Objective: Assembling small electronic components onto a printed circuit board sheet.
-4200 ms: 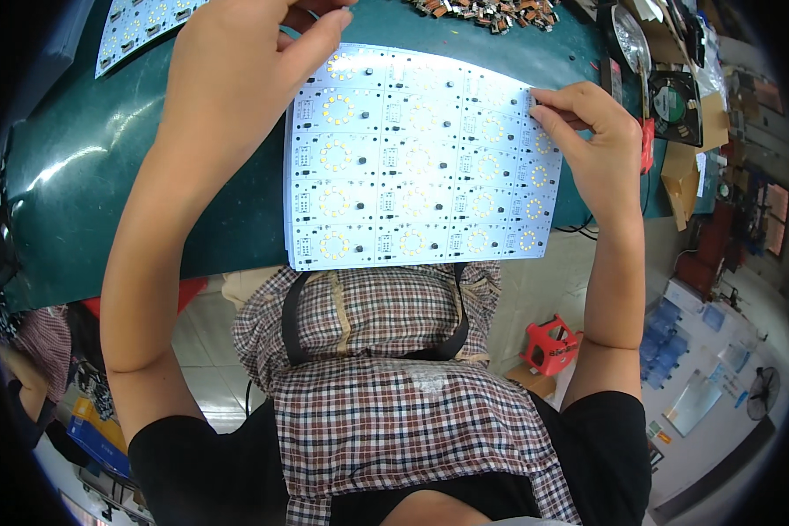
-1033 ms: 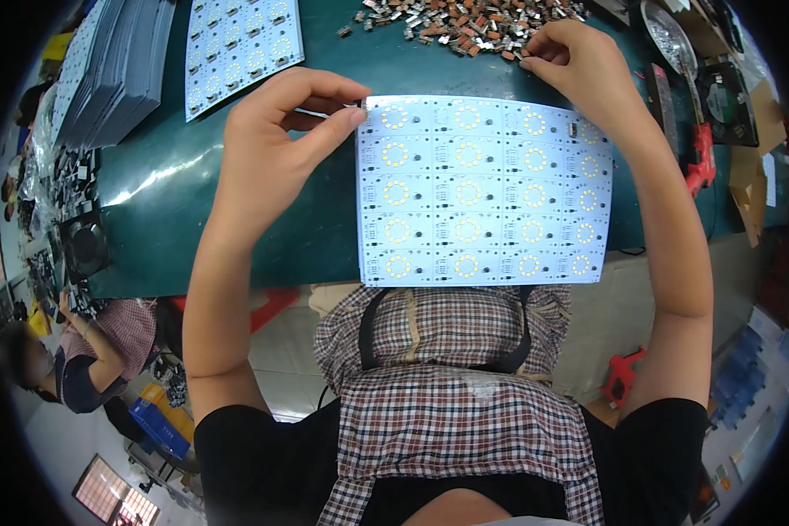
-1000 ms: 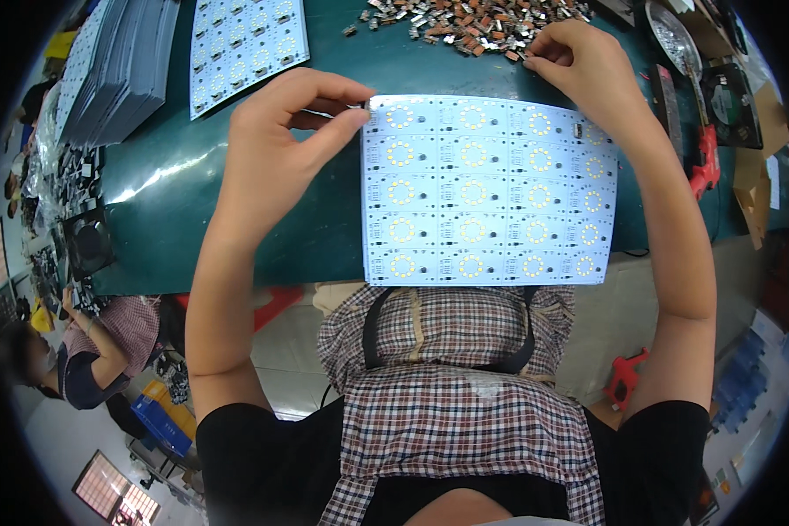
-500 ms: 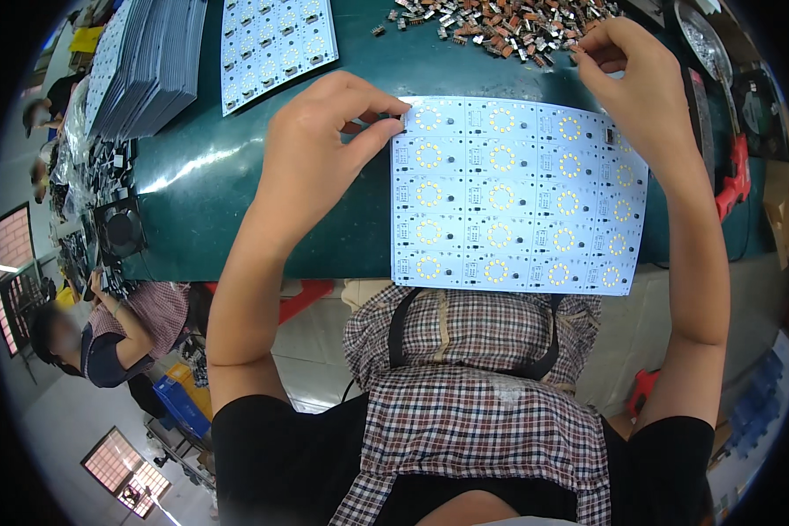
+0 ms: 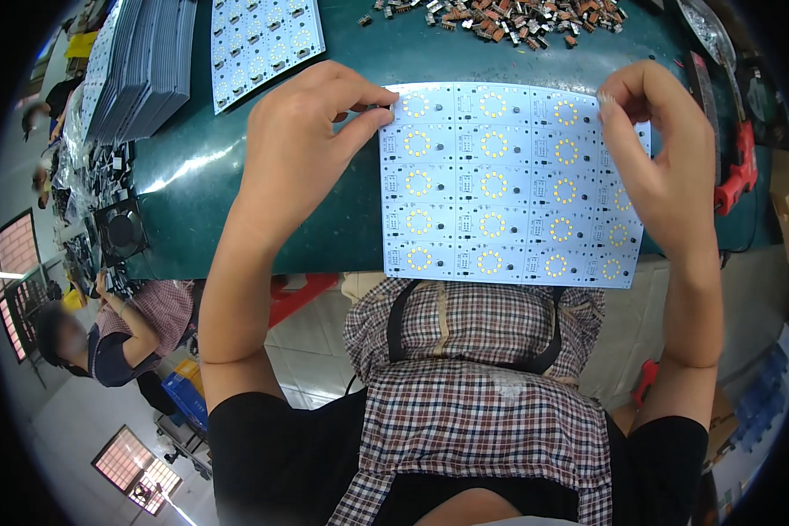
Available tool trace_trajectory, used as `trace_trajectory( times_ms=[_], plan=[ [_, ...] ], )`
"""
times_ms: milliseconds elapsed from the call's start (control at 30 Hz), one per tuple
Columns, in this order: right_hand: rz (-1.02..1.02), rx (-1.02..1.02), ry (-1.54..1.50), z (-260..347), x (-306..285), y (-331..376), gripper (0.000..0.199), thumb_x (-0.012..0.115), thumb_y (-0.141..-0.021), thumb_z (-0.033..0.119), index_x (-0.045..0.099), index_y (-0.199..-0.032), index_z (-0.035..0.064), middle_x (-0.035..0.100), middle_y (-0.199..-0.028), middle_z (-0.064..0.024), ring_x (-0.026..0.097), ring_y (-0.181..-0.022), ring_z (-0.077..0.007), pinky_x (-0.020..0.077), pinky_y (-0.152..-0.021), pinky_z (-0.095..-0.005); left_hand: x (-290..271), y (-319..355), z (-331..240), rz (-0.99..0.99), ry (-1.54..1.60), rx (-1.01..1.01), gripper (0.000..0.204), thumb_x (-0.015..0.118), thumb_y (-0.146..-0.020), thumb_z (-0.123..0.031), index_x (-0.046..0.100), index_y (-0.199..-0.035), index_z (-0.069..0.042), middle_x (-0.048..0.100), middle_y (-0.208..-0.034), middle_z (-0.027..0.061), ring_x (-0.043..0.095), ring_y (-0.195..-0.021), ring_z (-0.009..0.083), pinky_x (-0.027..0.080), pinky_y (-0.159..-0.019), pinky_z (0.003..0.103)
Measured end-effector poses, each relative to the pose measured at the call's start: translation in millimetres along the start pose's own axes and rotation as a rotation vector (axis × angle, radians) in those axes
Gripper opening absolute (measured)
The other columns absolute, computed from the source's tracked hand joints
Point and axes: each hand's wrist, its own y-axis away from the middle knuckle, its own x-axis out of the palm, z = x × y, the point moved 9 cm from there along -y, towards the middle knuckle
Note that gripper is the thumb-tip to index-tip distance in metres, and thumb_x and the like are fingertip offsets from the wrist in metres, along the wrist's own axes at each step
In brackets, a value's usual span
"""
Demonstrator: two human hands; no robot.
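Observation:
A white LED circuit board [image 5: 492,149], printed in a grid of cells with rings of yellow LEDs, lies at the green table's near edge and overhangs it. My left hand [image 5: 302,140] pinches its far left corner between thumb and fingers. Over the board's far right corner is my right hand [image 5: 671,167], thumb and fingertips pressed together at the top right cell. Whatever sits between those fingertips is too small or hidden to name, and the hand covers part of the right column. Small metal-and-brown slide switches [image 5: 521,22] lie heaped beyond the board.
A tall stack of similar boards [image 5: 140,74] stands at the far left, and a board fitted with switches [image 5: 267,44] lies beside it. Red-handled tool [image 5: 738,171] at right. A co-worker [image 5: 118,342] sits at the left near loose black parts [image 5: 109,175].
My right hand has come from the edge of the switch pile down to the board's far right corner. The board and my left hand have shifted slightly left and away.

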Motion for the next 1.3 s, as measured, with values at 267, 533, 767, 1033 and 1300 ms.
trace_trajectory(
  times_ms=[267,533,767,1033,1300],
  plan=[
    [0.111,-0.031,-0.085,26.5,18.2,41.6,0.008,0.063,-0.086,0.000,0.057,-0.081,0.0007,0.056,-0.074,-0.0096,0.056,-0.062,-0.0214,0.0446,-0.056,-0.0323,-0.9,0.8,4.5,0.026,0.030,-0.063,0.016,0.077,-0.086,-0.004,0.079,-0.102,-0.005,0.073,-0.095,0.0056,0.068,-0.084,0.0150,0.054,-0.070,0.028],
    [0.128,0.053,-0.143,16.7,32.5,57.9,0.007,0.068,-0.087,0.001,0.061,-0.085,0.0005,0.059,-0.077,-0.0086,0.061,-0.064,-0.0191,0.0483,-0.058,-0.0301,1.6,-1.5,2.9,0.059,-0.025,-0.030,0.015,0.079,-0.085,-0.005,0.079,-0.100,-0.005,0.073,-0.092,0.0056,0.068,-0.081,0.0149,0.052,-0.068,0.028],
    [0.109,0.038,-0.141,11.4,35.2,61.2,0.009,0.068,-0.087,0.000,0.060,-0.084,0.0000,0.058,-0.077,-0.0084,0.061,-0.064,-0.0191,0.0488,-0.057,-0.0295,2.2,-5.0,5.3,0.066,-0.015,-0.098,0.014,0.080,-0.084,-0.006,0.079,-0.097,-0.003,0.073,-0.090,0.0064,0.068,-0.078,0.0167,0.054,-0.068,0.028],
    [0.092,0.041,-0.138,9.1,38.3,63.4,0.010,0.069,-0.085,-0.001,0.059,-0.084,-0.0001,0.058,-0.077,-0.0082,0.062,-0.064,-0.0184,0.0486,-0.056,-0.0293,1.4,-3.2,0.3,0.067,-0.137,0.052,0.013,0.080,-0.083,-0.015,0.080,-0.095,-0.011,0.072,-0.086,0.0038,0.069,-0.075,0.0229,0.053,-0.066,0.035],
    [0.014,-0.007,-0.144,8.6,36.4,68.0,0.011,0.070,-0.081,-0.003,0.063,-0.088,0.0016,0.062,-0.081,-0.0061,0.062,-0.065,-0.0141,0.0469,-0.057,-0.0250,2.1,-2.8,-4.5,0.031,-0.173,0.127,0.009,0.079,-0.083,-0.014,0.079,-0.092,-0.011,0.071,-0.085,0.0029,0.070,-0.076,0.0229,0.054,-0.067,0.035]
  ],
)
